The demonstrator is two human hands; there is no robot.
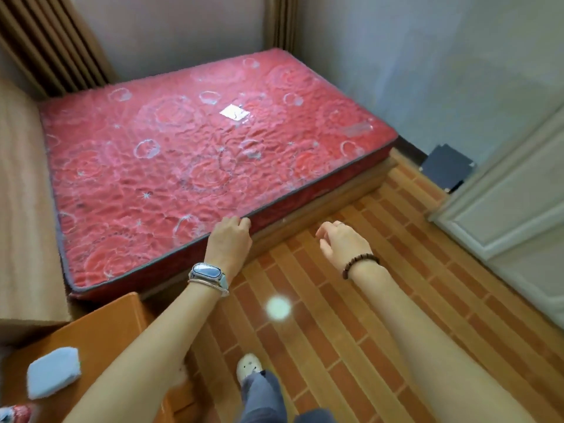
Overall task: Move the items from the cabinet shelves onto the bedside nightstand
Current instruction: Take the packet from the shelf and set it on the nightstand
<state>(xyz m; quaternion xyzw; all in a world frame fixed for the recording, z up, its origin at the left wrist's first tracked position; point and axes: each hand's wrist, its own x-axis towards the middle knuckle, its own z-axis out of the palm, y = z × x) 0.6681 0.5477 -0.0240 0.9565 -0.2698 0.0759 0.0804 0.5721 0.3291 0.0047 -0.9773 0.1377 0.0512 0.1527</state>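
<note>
The nightstand [100, 331] stands at the near left corner of the mattress [198, 154] and is cut by the lower edge, so its front does not show. On it, a pale blue block [53, 372] is too blurred to name. A red and white thing [16, 413], farther from the mattress, is mostly outside the picture. At the mattress's near edge, the left hand [229, 239] hides its own fingertips; whether they touch the mattress I cannot tell. Past the mattress's far right corner, a white door [503, 209] half covers a dark flat thing [447, 167].
</note>
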